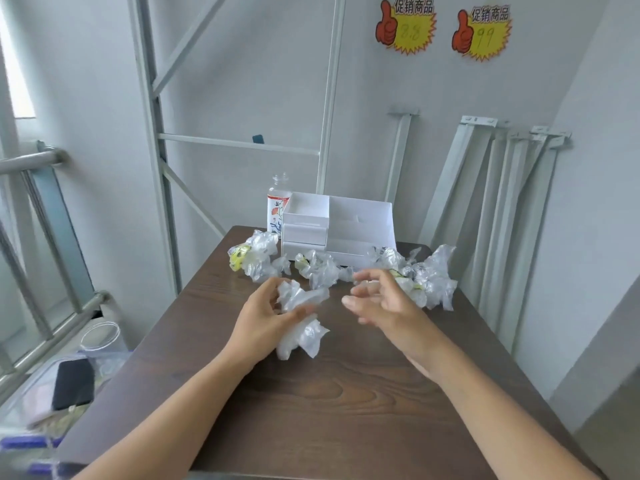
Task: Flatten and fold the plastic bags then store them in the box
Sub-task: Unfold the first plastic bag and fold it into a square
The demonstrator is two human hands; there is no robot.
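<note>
Clear crumpled bags (301,317), some yellow-printed, white box (360,223), dark brown wood-grain table (329,403)

The right hand (377,303) is motion-blurred, so its finger positions are unclear. The left hand (266,320) covers part of the crumpled bag (301,320) it grips. The box (337,230) hides the lower bottle (278,206), and the bags (415,271) heaped before it hide its base. The counter (329,410) is cut off at the bottom edge. Left of it, a dark flat thing (73,384), perhaps a phone, is too blurred to tell
</note>
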